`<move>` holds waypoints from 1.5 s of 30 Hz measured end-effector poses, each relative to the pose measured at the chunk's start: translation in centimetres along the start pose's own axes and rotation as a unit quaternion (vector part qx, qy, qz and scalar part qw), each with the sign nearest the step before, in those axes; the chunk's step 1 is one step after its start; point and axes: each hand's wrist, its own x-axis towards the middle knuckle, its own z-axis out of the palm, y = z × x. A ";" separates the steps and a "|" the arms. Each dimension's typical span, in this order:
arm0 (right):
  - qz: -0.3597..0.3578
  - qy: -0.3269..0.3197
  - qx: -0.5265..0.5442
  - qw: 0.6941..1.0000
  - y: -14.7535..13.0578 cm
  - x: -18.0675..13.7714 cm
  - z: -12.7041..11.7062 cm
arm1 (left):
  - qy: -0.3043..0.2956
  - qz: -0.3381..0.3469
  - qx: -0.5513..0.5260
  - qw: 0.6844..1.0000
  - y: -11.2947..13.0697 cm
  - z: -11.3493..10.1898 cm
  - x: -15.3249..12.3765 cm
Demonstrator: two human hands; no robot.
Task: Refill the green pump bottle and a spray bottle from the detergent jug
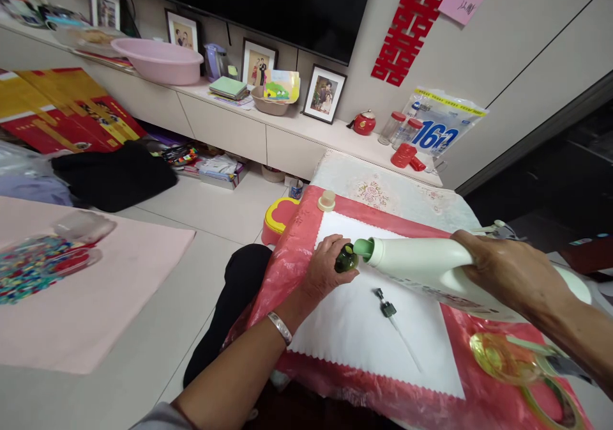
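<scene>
My left hand (pixel 328 267) is wrapped round a small dark green bottle (pixel 347 259), its mouth turned toward a big jug. That pale green detergent jug (pixel 421 261) lies tilted almost level in my right hand (pixel 507 276), gripped by its handle. The jug's spout meets or nearly meets the bottle's mouth; whether liquid runs is hard to make out. Below them, a dark pump head with a clear tube (pixel 389 310) rests on a white scalloped cloth (pixel 345 347). A pale cap (pixel 326 201) stands at the cloth's far left corner.
Rolls of tape (pixel 507 358) and scissors lie at the table's right, on a red plastic cover (pixel 282 283). A yellow and red stool (pixel 275 222) stands left of the table. On the left, a pink-covered table (pixel 143 276) carries colourful beads. Jars and photo frames line the cabinet behind.
</scene>
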 end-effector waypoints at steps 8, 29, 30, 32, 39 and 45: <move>-0.005 0.010 0.010 1.000 0.0 0.0 -0.6 | -0.001 -0.003 -0.002 1.000 -0.1 0.1 -0.1; -0.003 0.006 0.011 1.000 0.0 0.0 -1.4 | -0.001 -0.002 -0.013 1.000 0.2 -0.1 -0.1; -0.003 0.007 0.012 1.000 0.0 0.0 -1.4 | -0.003 -0.003 -0.013 1.000 0.2 -0.1 -0.1; 0.000 0.005 0.010 1.000 -0.1 0.1 -1.5 | -0.006 -0.005 -0.012 1.000 0.1 0.0 -0.1; -0.001 -0.012 -0.003 1.000 0.0 0.2 -1.4 | 0.000 0.001 -0.014 1.000 -0.2 0.2 -0.2; 0.003 -0.023 -0.013 1.000 -0.1 0.1 -1.8 | -0.003 0.000 -0.012 1.000 0.1 0.0 -0.1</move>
